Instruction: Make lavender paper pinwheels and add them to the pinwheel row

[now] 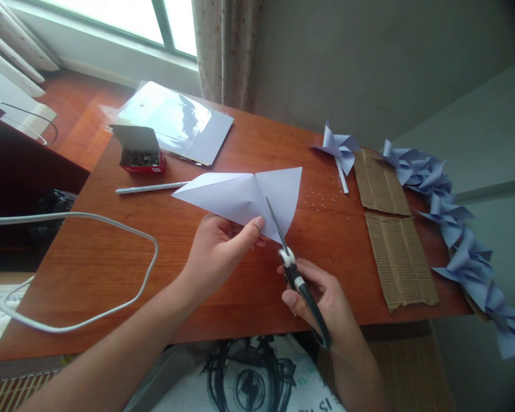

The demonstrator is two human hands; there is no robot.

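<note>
Matt paper sheet [240, 197]; glossy wooden table [111, 263]; metal-bladed scissors [298, 280].

Far left on the bench [111, 257]: an open red box [141, 160], a plastic sleeve of sheets [175, 123] behind it and a white stick [150, 187] in front. A white cable [156, 252] loops near left. On the right are one paper pinwheel [341, 147] and two corrugated cardboard pieces [380, 183] – then a row of pinwheels [455, 223] along the edge.
</note>
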